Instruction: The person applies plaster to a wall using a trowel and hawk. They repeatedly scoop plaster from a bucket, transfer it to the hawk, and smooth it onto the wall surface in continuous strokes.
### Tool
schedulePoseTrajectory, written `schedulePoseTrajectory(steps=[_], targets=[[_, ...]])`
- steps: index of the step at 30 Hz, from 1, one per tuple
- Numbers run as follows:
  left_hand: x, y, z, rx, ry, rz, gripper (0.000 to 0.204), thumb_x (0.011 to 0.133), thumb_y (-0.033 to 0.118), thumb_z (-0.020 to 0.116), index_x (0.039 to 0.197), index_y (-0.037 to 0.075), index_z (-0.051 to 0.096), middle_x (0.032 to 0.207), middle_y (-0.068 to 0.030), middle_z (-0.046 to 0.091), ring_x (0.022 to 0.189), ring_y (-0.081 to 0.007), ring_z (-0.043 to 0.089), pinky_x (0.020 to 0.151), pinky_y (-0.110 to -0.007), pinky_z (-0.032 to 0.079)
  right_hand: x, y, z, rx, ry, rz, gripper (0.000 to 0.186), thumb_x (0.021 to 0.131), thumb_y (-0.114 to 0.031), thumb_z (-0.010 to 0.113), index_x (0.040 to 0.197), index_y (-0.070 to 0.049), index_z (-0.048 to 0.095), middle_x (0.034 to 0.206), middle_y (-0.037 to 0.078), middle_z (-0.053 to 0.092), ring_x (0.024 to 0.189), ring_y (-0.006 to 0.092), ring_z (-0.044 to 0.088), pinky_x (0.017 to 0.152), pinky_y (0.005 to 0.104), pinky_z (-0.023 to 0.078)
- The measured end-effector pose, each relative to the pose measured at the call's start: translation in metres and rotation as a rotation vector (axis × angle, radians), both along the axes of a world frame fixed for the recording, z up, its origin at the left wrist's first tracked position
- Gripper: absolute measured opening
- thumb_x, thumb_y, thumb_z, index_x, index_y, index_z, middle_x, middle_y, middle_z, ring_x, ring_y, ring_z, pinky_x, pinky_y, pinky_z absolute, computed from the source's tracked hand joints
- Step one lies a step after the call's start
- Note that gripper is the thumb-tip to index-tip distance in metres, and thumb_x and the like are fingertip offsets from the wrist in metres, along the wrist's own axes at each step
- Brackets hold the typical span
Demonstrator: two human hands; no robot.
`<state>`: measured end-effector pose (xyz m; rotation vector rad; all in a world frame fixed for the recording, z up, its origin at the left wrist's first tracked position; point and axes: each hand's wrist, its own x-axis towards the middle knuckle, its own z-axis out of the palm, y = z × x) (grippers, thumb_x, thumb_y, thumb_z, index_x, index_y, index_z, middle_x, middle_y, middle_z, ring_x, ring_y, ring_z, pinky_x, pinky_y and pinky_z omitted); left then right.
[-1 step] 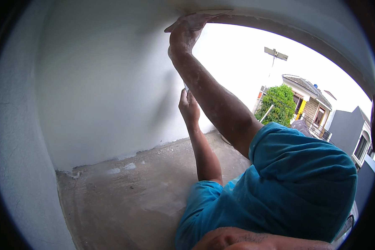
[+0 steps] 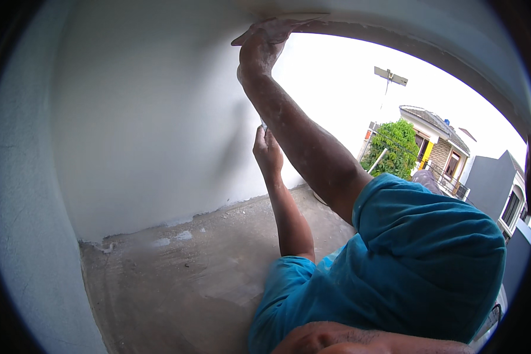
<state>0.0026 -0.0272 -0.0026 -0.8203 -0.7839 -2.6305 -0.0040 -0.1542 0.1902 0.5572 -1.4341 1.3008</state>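
Observation:
Raised at the top of the view, my right hand (image 2: 261, 50) grips a wide, flat plastering blade (image 2: 242, 39) held against the top of the white wall (image 2: 135, 118), where it meets the ceiling (image 2: 348, 12). Pale residue coats the fingers. My left hand (image 2: 268, 150) is lower, behind my right forearm, with fingers closed around a narrow pale object (image 2: 264, 125) that is mostly hidden. My blue sleeves and shirt fill the lower right.
A side wall (image 2: 17, 194) rises at the left. The rough grey concrete floor (image 2: 165, 289) has white smears along the wall's foot. At the right, a wide opening shows a leafy tree (image 2: 392, 147), houses (image 2: 439, 141), a railing and a pole with a flat panel (image 2: 389, 76).

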Motion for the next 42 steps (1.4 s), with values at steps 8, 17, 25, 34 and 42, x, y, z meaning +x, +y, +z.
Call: schedulePoseTrajectory(steps=[8,17,25,34,42], targets=[[-0.004,-0.001,0.002,-0.059,0.043,0.069,0.038,0.1,0.033,0.057,0.115,-0.002,0.063,0.097,-0.0143,0.071,0.089,-0.0207,0.068,0.077,-0.033,0.052,-0.038,-0.023,0.011,-0.035,0.302,-0.16,0.019,0.093,-0.009,0.039,0.11,-0.006,0.044,0.096,0.005,0.052,0.091,0.0161,0.055,0.094,0.039,0.05],[-0.02,0.037,-0.015,0.067,0.09,0.022,0.045,0.098,0.033,0.061,0.123,-0.004,0.06,0.11,-0.0162,0.071,0.101,-0.0222,0.067,0.084,-0.033,0.052,-0.035,-0.042,0.013,0.198,0.0,-0.454,0.073,0.104,-0.035,0.04,0.155,-0.001,0.002,0.152,0.026,0.021,0.145,0.0381,0.021,0.124,0.0521,0.012],[-0.008,0.017,-0.01,0.016,0.053,0.009,0.042,0.099,0.032,0.059,0.122,-0.003,0.061,0.107,-0.0153,0.071,0.099,-0.0213,0.067,0.082,-0.033,0.052,-0.107,-0.057,0.014,0.463,0.213,-1.114,0.066,0.102,-0.023,0.038,0.155,-0.004,0.004,0.158,0.023,0.01,0.147,0.0374,0.011,0.124,0.0466,0.013],[-0.005,0.007,-0.006,0.009,0.019,-0.005,0.038,0.1,0.029,0.056,0.12,-0.002,0.062,0.104,-0.0142,0.071,0.096,-0.0203,0.067,0.08,-0.033,0.052,-0.098,-0.099,-0.018,0.39,0.181,-0.478,0.057,0.096,-0.014,0.042,0.146,-0.003,0.017,0.142,0.019,0.027,0.133,0.0326,0.029,0.115,0.0459,0.028],[-0.002,0.006,-0.004,0.004,0.018,-0.012,0.035,0.101,0.028,0.054,0.118,-0.001,0.062,0.101,-0.0132,0.071,0.093,-0.0195,0.067,0.078,-0.032,0.052,-0.06,-0.108,-0.046,0.132,0.136,0.169,0.05,0.09,-0.007,0.045,0.137,-0.002,0.029,0.127,0.015,0.042,0.12,0.0282,0.046,0.108,0.0452,0.041]])
